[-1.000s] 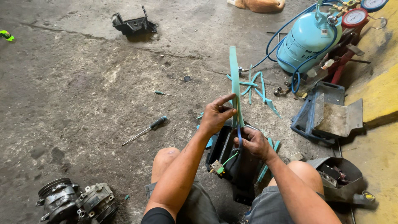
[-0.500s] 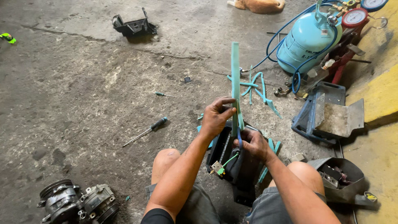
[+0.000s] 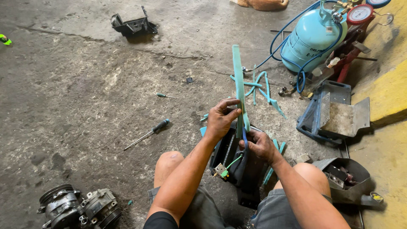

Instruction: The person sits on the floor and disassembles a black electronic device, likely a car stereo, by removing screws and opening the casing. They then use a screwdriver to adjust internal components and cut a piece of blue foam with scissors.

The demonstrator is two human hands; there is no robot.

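I sit on the concrete floor with a black plastic housing (image 3: 248, 174) between my knees. My left hand (image 3: 221, 118) grips a long teal foam strip (image 3: 238, 80) that stands upright from the housing's top edge. My right hand (image 3: 258, 144) pinches the strip's lower end against the housing, next to a blue wire. A small connector with a green wire (image 3: 223, 170) hangs on the housing's front.
Loose teal foam strips (image 3: 263, 87) lie beyond the housing. A light-blue gas cylinder (image 3: 311, 38) with hoses and a red gauge (image 3: 360, 13) stands far right. Two screwdrivers (image 3: 148, 133) lie left. A compressor (image 3: 78, 208) sits bottom left, black casings (image 3: 330, 112) right, another black part (image 3: 133, 25) far.
The foam strip has tipped slightly from leaning left to more upright, and my left hand has shifted a little on it. My right hand stays at the strip's base.
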